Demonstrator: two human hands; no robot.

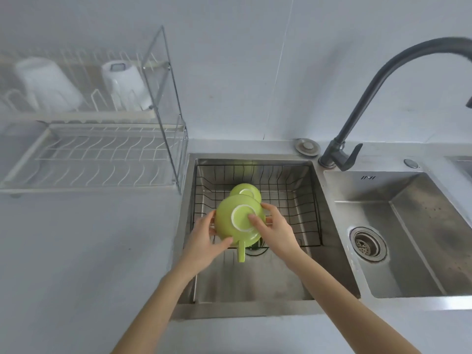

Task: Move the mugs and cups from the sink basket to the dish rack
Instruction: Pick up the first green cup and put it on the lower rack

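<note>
— Grip first?

— Both hands clamped on one green mug [231,224], turned bottom-up. Left hand [204,241] wrapped round the mug's left flank, thumb pressed low near the handle, fingertips curled over the far-left edge. Right hand [274,229] closed on the right flank, one finger laid across the white foot ring, others reaching past the far rim.

— And the handle?

— Pointing straight back toward the wearer, sticking out below the mug, between the two wrists.

— Where exactly over the sink?

— Held above the near-left part of the black wire sink basket [306,200]. Cannot tell whether clear of the wire or touching it.

— Anything else in there?

— A second green mug [246,191], also upside down, just behind the held one and partly hidden by it. Seated in the basket, inside the left steel sink bowl [255,282].

— Further out?

— Dish rack [102,154] on the grey counter to the left, well apart from the hands. Two tiers: lower wire shelf bare, upper shelf carrying two white cups [47,83], upside down and blurred. Dark curved faucet [383,77] rising behind the sinks on the right. Second sink bowl [408,238] beyond it, round drain strainer [367,242] in its floor.
</note>
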